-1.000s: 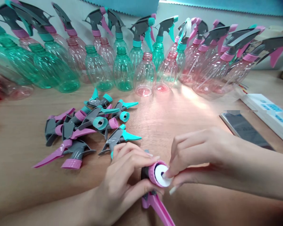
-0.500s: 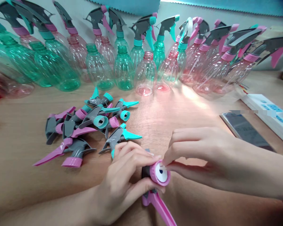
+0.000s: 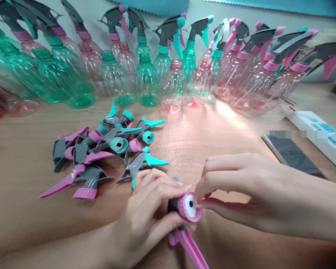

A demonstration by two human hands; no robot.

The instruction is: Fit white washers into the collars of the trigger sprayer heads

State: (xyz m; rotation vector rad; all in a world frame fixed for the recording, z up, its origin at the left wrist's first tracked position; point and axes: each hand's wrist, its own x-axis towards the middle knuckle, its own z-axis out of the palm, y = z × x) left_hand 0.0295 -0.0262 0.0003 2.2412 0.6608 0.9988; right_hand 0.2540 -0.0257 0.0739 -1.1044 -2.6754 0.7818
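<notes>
My left hand [image 3: 148, 209] is closed around the neck of a grey and pink trigger spray head [image 3: 182, 204]. Its pink collar faces me, tilted to the right, with a white disc [image 3: 188, 204] and a dark central hole inside. Below the hand the pink trigger points down and right. My right hand [image 3: 235, 186] is at the collar's right rim, thumb and fingers pinched together. Between those fingertips and the hole shows a thin pale piece [image 3: 196, 205], too small to make out fully. Left of my hands lies a pile of loose spray heads [image 3: 100, 145] with pink and turquoise collars.
Along the back wall stand several clear green bottles [image 3: 147, 82] and pink bottles [image 3: 172, 86], some with spray heads on, some with bare necks. To the right lie a phone [image 3: 294, 155] and a white power strip [image 3: 319, 130] on the wooden table [image 3: 30, 209].
My right fingertips have shifted slightly right and down, away from the upper rim, and the hole shows more fully. My left hand and the spray head stay almost still.
</notes>
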